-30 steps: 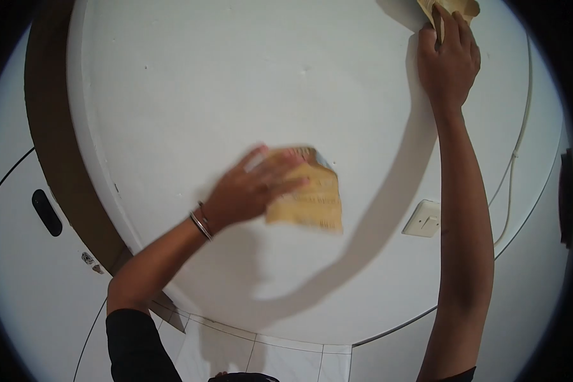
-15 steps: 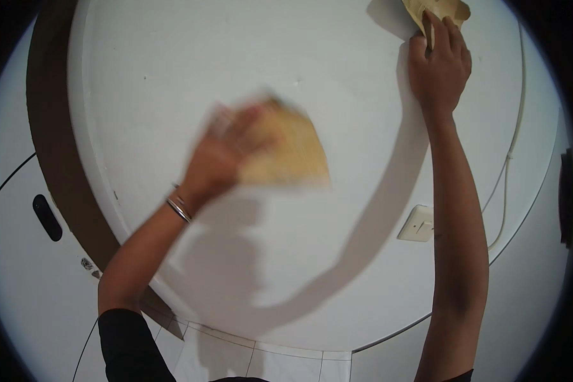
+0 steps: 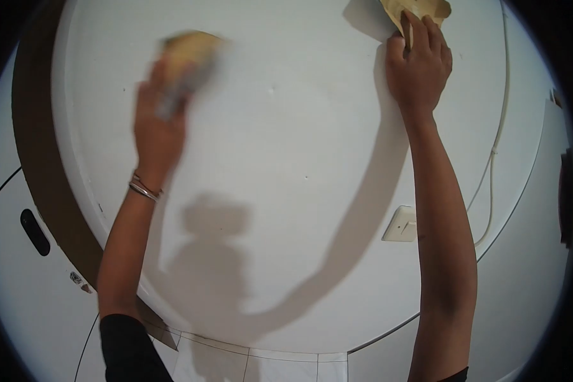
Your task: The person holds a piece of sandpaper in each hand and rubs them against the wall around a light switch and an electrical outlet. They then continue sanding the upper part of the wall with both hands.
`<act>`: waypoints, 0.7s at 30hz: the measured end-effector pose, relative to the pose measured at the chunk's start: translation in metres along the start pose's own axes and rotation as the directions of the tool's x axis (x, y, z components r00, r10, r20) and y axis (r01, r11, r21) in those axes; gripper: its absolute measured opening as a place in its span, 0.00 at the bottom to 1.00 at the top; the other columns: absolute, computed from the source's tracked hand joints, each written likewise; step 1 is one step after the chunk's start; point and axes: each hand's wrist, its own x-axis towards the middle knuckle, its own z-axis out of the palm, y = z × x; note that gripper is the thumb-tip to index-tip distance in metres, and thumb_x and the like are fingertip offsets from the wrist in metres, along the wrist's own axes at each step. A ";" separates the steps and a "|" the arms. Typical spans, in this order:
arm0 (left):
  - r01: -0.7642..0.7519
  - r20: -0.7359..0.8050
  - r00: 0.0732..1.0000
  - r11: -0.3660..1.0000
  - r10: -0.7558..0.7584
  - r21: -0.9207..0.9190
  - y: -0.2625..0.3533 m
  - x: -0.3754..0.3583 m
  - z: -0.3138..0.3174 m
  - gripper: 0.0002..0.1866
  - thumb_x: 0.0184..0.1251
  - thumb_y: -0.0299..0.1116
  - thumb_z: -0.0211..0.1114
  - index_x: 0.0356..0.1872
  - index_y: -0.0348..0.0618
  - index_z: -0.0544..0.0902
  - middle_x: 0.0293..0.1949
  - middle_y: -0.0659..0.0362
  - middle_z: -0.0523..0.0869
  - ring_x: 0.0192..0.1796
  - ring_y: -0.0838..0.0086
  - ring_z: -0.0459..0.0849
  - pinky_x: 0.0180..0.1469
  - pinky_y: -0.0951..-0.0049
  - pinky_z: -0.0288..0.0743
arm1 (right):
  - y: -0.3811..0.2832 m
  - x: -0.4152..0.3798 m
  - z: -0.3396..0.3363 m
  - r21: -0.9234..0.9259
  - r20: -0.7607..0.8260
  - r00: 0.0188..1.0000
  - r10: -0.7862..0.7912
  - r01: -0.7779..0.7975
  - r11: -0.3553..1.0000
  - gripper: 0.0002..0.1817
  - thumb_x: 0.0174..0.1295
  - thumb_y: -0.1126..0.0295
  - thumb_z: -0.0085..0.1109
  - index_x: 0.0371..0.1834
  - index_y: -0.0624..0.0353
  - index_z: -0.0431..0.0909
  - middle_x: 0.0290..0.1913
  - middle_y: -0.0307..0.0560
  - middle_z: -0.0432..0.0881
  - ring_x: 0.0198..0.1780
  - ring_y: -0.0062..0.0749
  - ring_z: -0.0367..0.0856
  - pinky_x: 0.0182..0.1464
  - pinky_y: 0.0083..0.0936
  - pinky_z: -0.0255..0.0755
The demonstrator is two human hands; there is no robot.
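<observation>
My left hand (image 3: 160, 130), blurred by motion, is raised on the upper left in front of the white wall (image 3: 286, 137). Its fingers are closed round a piece of tan paper (image 3: 196, 46), which has a greyish part near the palm. At the top right, my right hand (image 3: 419, 73) pinches a creased sheet of tan paper (image 3: 431, 7) close against the wall. The upper part of that sheet runs out of view. A metal bangle (image 3: 144, 189) circles my left wrist.
A light switch (image 3: 398, 224) sits on the wall beside my right forearm. The white cable (image 3: 502, 114) runs down the wall further right. On the left are a brown frame (image 3: 35, 127) and a black handle (image 3: 35, 232). Pale tiles (image 3: 280, 363) line the bottom.
My left hand has swept up and to the left with its tan paper. The right hand stays in place with its sheet, while the whole view has shifted slightly.
</observation>
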 end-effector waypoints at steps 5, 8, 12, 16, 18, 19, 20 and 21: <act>-0.446 0.270 0.887 0.846 0.375 0.293 0.013 -0.047 0.015 0.23 0.63 0.33 0.55 0.61 0.53 0.71 0.66 0.49 0.65 0.70 0.60 0.60 0.69 0.48 0.47 | 0.001 -0.001 0.003 -0.005 -0.019 1.000 0.008 -0.008 1.000 0.21 0.55 0.65 0.50 0.54 0.48 0.75 0.58 0.49 0.73 0.62 0.42 0.69 0.65 0.39 0.56; -0.620 0.573 0.597 0.776 0.562 -0.116 0.032 -0.083 0.011 0.24 0.59 0.32 0.57 0.59 0.65 0.74 0.67 0.55 0.65 0.69 0.69 0.62 0.68 0.45 0.49 | -0.001 -0.003 0.002 0.002 0.001 1.000 0.016 -0.016 1.000 0.21 0.55 0.65 0.50 0.55 0.47 0.74 0.59 0.49 0.72 0.62 0.43 0.68 0.64 0.42 0.55; -0.292 0.114 0.956 0.911 0.269 0.293 0.004 -0.006 0.003 0.24 0.61 0.29 0.58 0.60 0.61 0.73 0.67 0.54 0.65 0.68 0.64 0.64 0.66 0.50 0.53 | -0.020 0.006 -0.018 0.022 0.123 0.980 0.157 -0.161 0.987 0.23 0.52 0.72 0.49 0.54 0.61 0.72 0.60 0.59 0.69 0.65 0.49 0.62 0.68 0.42 0.49; -0.392 0.133 0.918 0.905 0.374 0.165 0.025 -0.027 0.014 0.24 0.61 0.26 0.57 0.60 0.58 0.74 0.65 0.54 0.67 0.68 0.62 0.65 0.67 0.50 0.53 | -0.020 0.005 -0.014 0.012 0.101 0.983 0.154 -0.156 0.988 0.23 0.52 0.71 0.49 0.54 0.61 0.72 0.60 0.59 0.69 0.65 0.50 0.62 0.68 0.42 0.49; -0.650 0.552 0.601 0.756 0.578 -0.083 0.038 -0.063 0.008 0.20 0.59 0.35 0.59 0.55 0.63 0.77 0.62 0.57 0.72 0.68 0.69 0.65 0.68 0.49 0.52 | -0.020 0.005 -0.014 0.003 0.091 0.983 0.160 -0.161 0.987 0.22 0.52 0.71 0.49 0.54 0.61 0.72 0.60 0.59 0.69 0.64 0.50 0.62 0.68 0.41 0.49; -0.679 0.537 0.608 0.733 0.584 -0.028 0.031 -0.059 0.009 0.21 0.58 0.37 0.60 0.56 0.64 0.76 0.62 0.56 0.72 0.68 0.70 0.65 0.68 0.49 0.52 | -0.019 0.005 -0.014 -0.002 0.093 0.984 0.155 -0.155 0.988 0.22 0.52 0.71 0.49 0.54 0.61 0.72 0.60 0.59 0.69 0.64 0.50 0.62 0.68 0.41 0.49; -0.701 0.524 0.618 0.712 0.586 0.029 0.021 -0.050 0.007 0.22 0.57 0.39 0.61 0.56 0.64 0.76 0.62 0.56 0.72 0.67 0.71 0.66 0.68 0.49 0.53 | -0.019 0.005 -0.015 0.007 0.100 0.983 0.152 -0.154 0.988 0.23 0.52 0.71 0.49 0.54 0.61 0.72 0.59 0.59 0.69 0.64 0.50 0.62 0.68 0.41 0.49; -0.595 0.411 0.772 0.780 0.485 0.196 0.015 -0.030 0.004 0.22 0.58 0.40 0.60 0.57 0.62 0.76 0.62 0.54 0.72 0.67 0.68 0.66 0.67 0.49 0.53 | -0.018 0.005 -0.015 0.014 0.107 0.982 0.157 -0.159 0.987 0.23 0.52 0.71 0.49 0.54 0.60 0.72 0.59 0.59 0.69 0.64 0.49 0.62 0.68 0.41 0.49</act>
